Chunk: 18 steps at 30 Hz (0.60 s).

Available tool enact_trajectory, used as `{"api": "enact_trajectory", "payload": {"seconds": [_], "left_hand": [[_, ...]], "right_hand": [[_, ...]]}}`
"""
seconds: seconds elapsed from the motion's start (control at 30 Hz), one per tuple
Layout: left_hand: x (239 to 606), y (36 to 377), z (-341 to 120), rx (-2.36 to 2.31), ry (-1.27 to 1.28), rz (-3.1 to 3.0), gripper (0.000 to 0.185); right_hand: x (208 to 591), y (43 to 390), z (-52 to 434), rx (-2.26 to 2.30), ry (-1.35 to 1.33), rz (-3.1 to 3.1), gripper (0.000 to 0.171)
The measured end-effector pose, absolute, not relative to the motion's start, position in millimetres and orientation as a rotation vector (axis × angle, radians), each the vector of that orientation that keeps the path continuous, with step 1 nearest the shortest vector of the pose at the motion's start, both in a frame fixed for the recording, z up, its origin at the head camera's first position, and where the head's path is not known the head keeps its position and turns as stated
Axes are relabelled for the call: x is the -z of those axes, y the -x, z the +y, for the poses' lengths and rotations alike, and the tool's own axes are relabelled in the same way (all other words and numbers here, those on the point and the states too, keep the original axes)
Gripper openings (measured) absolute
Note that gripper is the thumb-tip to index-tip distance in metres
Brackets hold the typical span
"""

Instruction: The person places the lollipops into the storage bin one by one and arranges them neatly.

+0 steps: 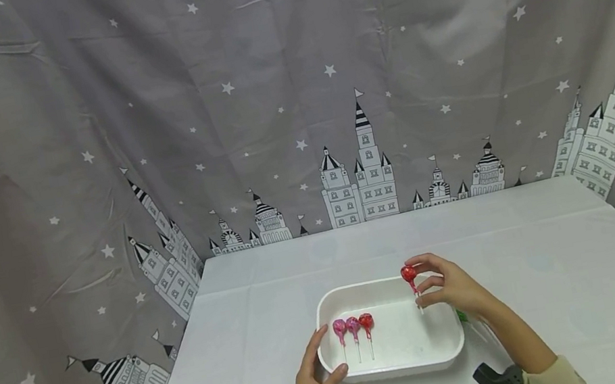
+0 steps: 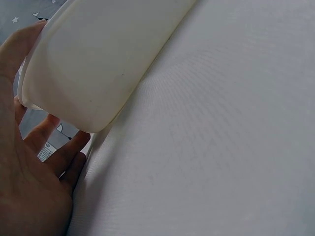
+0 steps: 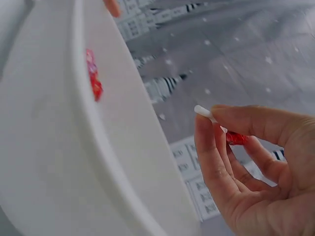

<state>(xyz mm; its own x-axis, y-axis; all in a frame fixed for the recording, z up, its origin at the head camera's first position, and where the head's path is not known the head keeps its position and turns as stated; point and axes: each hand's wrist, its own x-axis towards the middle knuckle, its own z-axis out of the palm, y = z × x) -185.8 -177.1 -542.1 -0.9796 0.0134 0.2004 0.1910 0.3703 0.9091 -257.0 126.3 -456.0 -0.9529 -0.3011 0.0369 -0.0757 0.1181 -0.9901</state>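
Observation:
My right hand (image 1: 450, 287) pinches the white stick of a red-wrapped lollipop (image 1: 408, 273) between thumb and fingers. The lollipop is upright, head on top, over the right part of a white plastic tray (image 1: 401, 371). In the right wrist view the stick's end (image 3: 202, 111) pokes out past the fingertips. My left hand (image 1: 310, 383) grips the tray's front left corner, thumb at the front rim and fingers along the left side. Inside the tray, at the left, lie two pink lollipops (image 1: 340, 328) (image 1: 353, 326) and a red lollipop (image 1: 366, 322) in a row, sticks toward me.
Just outside the tray's right side, a bit of green (image 1: 462, 316) with thin white sticks (image 1: 484, 331) shows partly behind my right forearm. A black wrist device (image 1: 498, 380) sits by the sleeve (image 1: 553, 380). Beyond the white table (image 1: 235, 342) hangs a grey castle-print curtain (image 1: 271, 123).

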Motion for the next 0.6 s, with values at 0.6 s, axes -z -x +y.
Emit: {"api": "enact_trajectory", "payload": {"seconds": [0.6], "left_hand": [[541.2,185.6,-176.7,1.652,0.171,-2.481,0.069]], "right_hand": [[486.1,262.6,76.9,1.9,0.429,2.104,0.064]]}}
